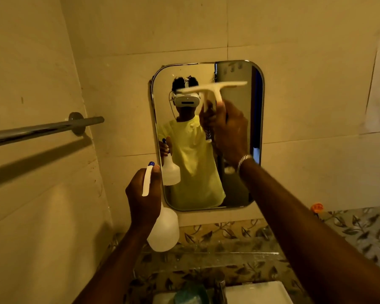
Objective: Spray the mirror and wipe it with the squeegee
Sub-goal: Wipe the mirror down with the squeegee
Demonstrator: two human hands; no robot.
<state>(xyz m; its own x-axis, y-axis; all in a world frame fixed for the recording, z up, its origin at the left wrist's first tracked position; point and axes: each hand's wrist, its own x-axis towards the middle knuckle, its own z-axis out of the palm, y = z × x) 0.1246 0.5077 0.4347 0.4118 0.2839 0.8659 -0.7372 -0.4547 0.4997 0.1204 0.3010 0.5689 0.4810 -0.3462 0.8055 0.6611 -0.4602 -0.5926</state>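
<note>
- The squeegee (211, 89) is gripped by its handle in the right hand (228, 130), its blade raised above the fist against the upper mirror (235, 132).
- The blade's long axis is laid nearly level, slightly blurred.
- The spray bottle (164, 229) is clasped in the left hand (144, 198), hung below it, beside the mirror's lower-left corner.
- A towel rail (42, 129) is mounted further left.

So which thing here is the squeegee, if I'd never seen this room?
Find the rounded mirror on the tiled wall. Near its top, the right hand holds up a pale T-shaped tool: that is the squeegee. Unlike the white spray bottle in the left hand, it has a long flat crossbar.
</note>
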